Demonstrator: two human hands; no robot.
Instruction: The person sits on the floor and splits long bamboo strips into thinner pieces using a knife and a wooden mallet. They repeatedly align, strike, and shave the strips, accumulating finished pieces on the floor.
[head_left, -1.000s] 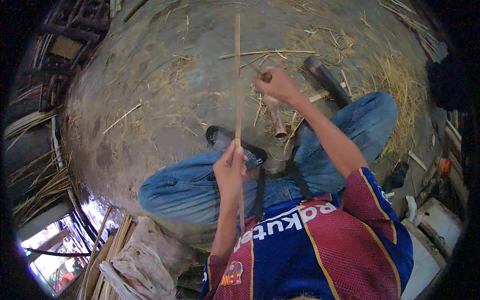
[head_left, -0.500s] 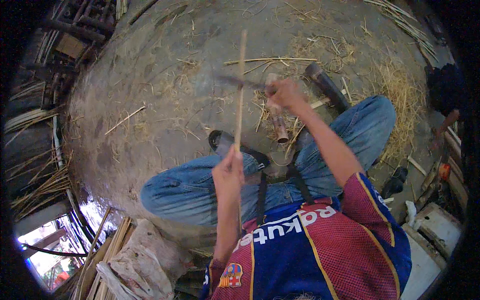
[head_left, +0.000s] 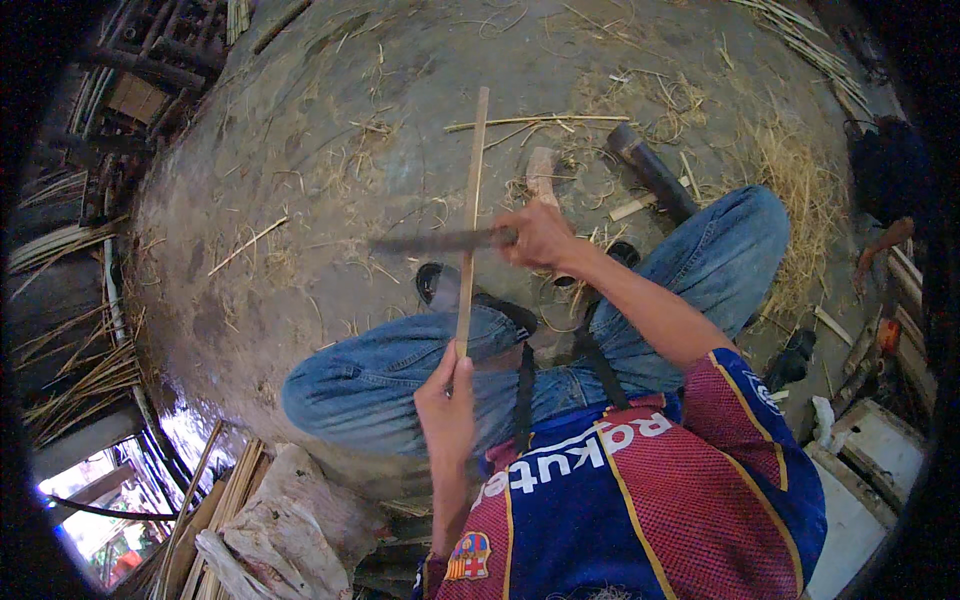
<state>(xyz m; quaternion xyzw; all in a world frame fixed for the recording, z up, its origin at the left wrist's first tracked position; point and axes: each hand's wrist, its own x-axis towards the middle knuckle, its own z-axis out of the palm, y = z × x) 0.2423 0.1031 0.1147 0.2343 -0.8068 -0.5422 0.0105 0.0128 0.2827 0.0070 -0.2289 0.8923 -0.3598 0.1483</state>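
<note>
A long pale strip, seemingly split bamboo (head_left: pixel 475 180), stands out away from me, its near end pinched in my left hand (head_left: pixel 447 400) above my left thigh. My right hand (head_left: pixel 538 238) is closed round the handle of a large dark knife (head_left: pixel 430 243). The blade, smeared by motion, points left and crosses the strip; whether it touches the strip I cannot tell. Beneath my right hand a short, thick piece of wood or bamboo (head_left: pixel 541 172) lies on the floor, partly covered by the hand.
A dark tube (head_left: pixel 652 172) lies by my right knee. Shavings (head_left: pixel 795 190) are heaped at the right, and thin sticks (head_left: pixel 545 122) lie ahead on the floor (head_left: pixel 330 110). Bundled strips and a whitish sack (head_left: pixel 290 520) sit at the lower left. Another person's arm (head_left: pixel 885 245) shows at the far right.
My right hand and the knife have moved toward me and left, down along the strip. My left hand has drawn back slightly toward me, bringing the strip with it.
</note>
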